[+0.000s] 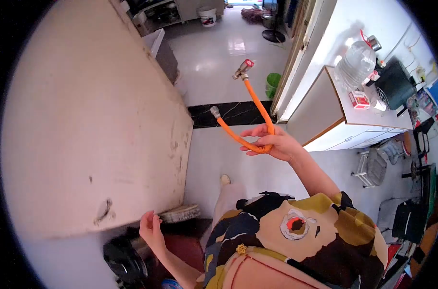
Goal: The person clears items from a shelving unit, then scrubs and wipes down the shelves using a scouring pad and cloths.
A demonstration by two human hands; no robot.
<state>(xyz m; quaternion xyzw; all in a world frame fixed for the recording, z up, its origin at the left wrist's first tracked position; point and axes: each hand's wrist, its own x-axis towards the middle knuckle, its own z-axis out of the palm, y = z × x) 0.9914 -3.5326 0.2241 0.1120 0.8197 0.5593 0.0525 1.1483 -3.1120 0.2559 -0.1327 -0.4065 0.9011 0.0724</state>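
Note:
My right hand (272, 142) is closed around the bend of an orange gas hose (260, 103), in front of my body. One hose end carries a metal valve with a red handle (243, 70), pointing away from me. The other end has a bare metal fitting (215, 111). My left hand (153, 232) is low on the left, beside the lower edge of a cream door (108, 120). Its fingers point up, slightly apart, and nothing shows in them. Whether they touch the door is unclear.
A doorway with a black threshold (228, 113) lies ahead; a green bin (273, 85) stands beyond. On the right, a white cabinet (320, 103) bears a large plastic bottle (357, 62) and a red-white box (359, 99). A folding chair (370, 166) and a black pot-like appliance (125, 260) are nearby.

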